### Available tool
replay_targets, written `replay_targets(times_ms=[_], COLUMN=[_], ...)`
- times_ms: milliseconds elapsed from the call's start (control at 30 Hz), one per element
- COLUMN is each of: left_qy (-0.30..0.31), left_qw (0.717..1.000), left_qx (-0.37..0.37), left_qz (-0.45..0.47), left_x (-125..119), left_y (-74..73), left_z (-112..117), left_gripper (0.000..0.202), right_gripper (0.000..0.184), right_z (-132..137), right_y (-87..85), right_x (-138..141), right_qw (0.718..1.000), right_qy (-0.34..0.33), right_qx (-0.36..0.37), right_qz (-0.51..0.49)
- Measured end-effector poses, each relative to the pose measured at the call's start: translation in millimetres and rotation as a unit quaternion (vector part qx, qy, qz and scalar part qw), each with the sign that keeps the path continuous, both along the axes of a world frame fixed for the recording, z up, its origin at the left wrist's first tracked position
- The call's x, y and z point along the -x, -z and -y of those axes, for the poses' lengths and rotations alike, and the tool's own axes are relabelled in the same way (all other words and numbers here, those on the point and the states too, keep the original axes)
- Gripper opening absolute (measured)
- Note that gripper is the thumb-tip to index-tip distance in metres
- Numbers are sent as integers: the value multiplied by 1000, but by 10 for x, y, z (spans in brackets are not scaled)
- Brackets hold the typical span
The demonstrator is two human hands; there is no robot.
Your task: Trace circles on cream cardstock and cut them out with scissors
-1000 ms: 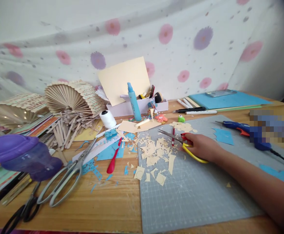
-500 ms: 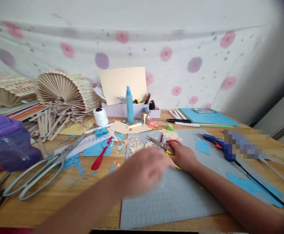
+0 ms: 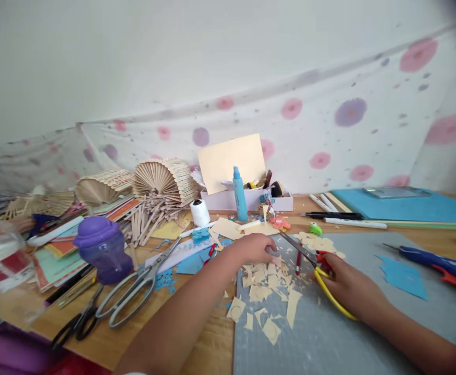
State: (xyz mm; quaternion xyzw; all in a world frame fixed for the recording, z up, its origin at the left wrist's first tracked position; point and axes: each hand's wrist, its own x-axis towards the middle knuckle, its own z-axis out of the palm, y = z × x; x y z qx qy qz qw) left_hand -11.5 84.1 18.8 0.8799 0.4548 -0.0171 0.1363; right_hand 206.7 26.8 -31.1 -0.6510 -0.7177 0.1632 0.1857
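My right hand (image 3: 348,284) is closed round the red and yellow handles of a pair of scissors (image 3: 313,260), whose blades point up and left over the grey cutting mat (image 3: 329,338). My left hand (image 3: 255,247) reaches over the mat's far left corner, fingers curled down onto a pile of cream paper scraps (image 3: 267,281); I cannot make out whether it grips one. More cream pieces (image 3: 317,242) lie just beyond the scissors.
Large grey metal scissors (image 3: 142,284) and black scissors (image 3: 75,325) lie on the wooden table at left, by a purple cup (image 3: 102,250). Behind stand a white thread spool (image 3: 200,212), blue glue bottle (image 3: 239,195) and white box (image 3: 247,198). A blue glue gun (image 3: 434,260) lies right.
My left hand has come in from the lower left and settled on the paper scraps. The view has swung left and upward. The right hand still holds the scissors.
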Motion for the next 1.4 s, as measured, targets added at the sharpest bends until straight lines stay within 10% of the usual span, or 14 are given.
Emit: replay_targets(times_ms=[333, 1067, 1400], left_qy=[1, -11, -17], left_qw=[999, 988, 977], left_qx=[41, -153, -196], left_qz=[2, 27, 87], left_x=[-68, 28, -23], left_y=[-31, 17, 58], left_z=[-34, 22, -15], left_gripper=[27, 26, 29], right_gripper=[30, 19, 22], right_z=[-2, -20, -221], right_y=[-52, -155, -295], right_x=[30, -226, -607], right_qw=[999, 998, 990], right_qy=[-10, -52, 28], right_qx=[21, -33, -139], right_qz=[32, 19, -25])
